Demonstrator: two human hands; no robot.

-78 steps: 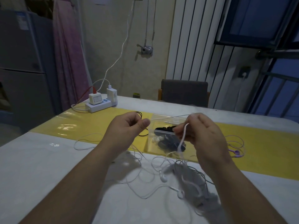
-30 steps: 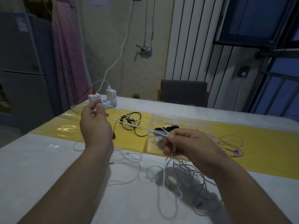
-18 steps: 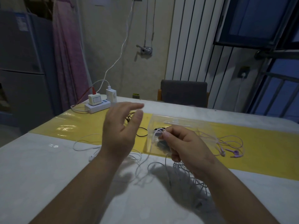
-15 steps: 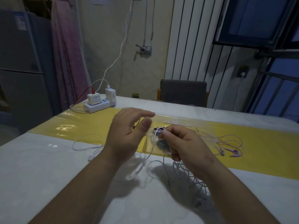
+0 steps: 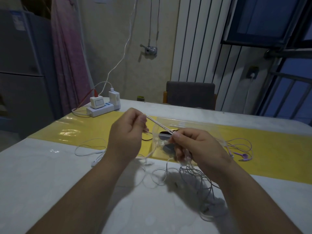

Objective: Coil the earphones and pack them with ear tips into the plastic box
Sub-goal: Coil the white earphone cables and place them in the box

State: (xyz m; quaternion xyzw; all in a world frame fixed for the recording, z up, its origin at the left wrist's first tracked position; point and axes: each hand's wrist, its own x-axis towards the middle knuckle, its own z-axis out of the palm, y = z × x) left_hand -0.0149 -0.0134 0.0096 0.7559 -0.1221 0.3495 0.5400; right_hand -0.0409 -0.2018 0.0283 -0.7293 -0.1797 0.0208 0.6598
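Above white table (image 5: 50,183), left hand (image 5: 125,141) and right hand (image 5: 197,146) each pinch white earphone cable (image 5: 159,124), stretched taut between them; clear plastic box (image 5: 190,127) just beyond; loose cable tangle (image 5: 199,179) below right hand.

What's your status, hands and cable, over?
Left hand and right hand pinch white cable, stretched between them. Plastic box behind, cable unpacked. Loose cords tangled underneath.

White earphone cord (image 5: 158,124), purple earphones (image 5: 244,155), yellow runner (image 5: 270,149), pink curtain (image 5: 70,48).

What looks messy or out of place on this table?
The white earphone cables lie in a loose tangle below the right hand, uncoiled. The purple earphones sprawl on the yellow strip beside the plastic box.
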